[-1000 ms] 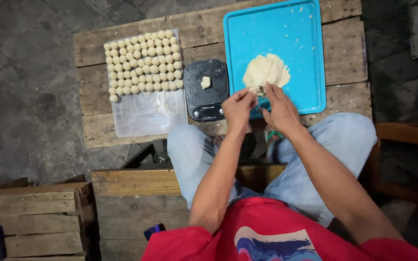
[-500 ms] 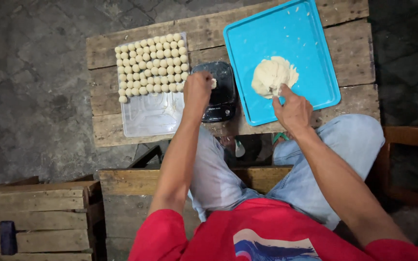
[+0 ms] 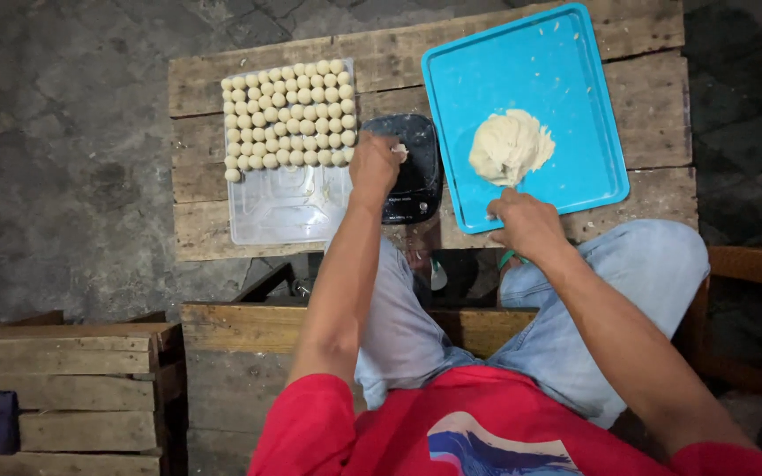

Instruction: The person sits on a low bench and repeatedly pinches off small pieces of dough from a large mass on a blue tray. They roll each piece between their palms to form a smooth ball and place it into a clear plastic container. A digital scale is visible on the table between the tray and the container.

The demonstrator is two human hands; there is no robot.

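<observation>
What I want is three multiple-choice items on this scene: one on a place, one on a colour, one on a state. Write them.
1. Where does the dough lump lie?
A. on the blue tray
B. on the floor
C. in a bowl

2. What colour is the scale?
A. white
B. black
C. red

3. What is the left hand doing?
A. resting on a knee
B. gripping a knife
C. pinching a small dough piece over the scale

Answers: 1 A, the lump sits inside the tray's rim; 2 B, its body is black against the wood; 3 C, the fingertips close on a pale bit above the scale.
</observation>
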